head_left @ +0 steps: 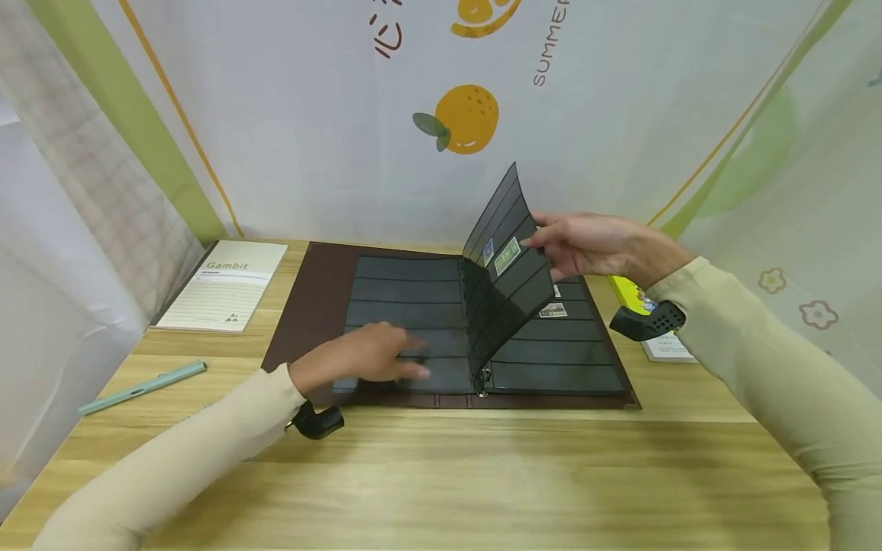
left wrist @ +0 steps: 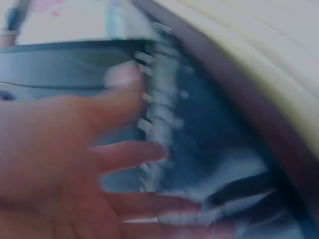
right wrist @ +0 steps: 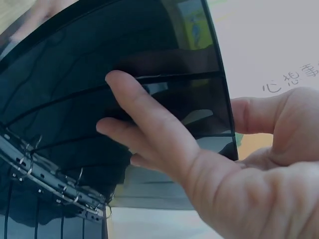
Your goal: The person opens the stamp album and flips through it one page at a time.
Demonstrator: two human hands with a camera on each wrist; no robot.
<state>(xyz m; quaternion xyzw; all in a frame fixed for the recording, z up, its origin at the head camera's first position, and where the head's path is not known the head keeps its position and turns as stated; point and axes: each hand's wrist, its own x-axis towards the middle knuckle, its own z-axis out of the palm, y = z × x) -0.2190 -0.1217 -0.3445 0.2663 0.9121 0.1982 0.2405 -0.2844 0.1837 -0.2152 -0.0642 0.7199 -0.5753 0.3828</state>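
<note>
1. The left hand (head_left: 368, 358) lies flat, fingers spread, on the left-hand pages of the open stamp album (head_left: 448, 325) — pressing them down, it seems, so the binder stays put.
2. The right hand (head_left: 592, 245) pinches the outer edge of a lifted black page (head_left: 510, 268), thumb behind and fingers in front, so the page stands tilted above the ring spine (right wrist: 55, 181).
3. The album rests open on the worktop (head_left: 441, 474), mid-way back — stamps (head_left: 506, 256) sit in the page's strips.
4. A notepad (head_left: 223, 287) and a teal pen (head_left: 141, 388) lie to its left, well apart from both hands.
</note>
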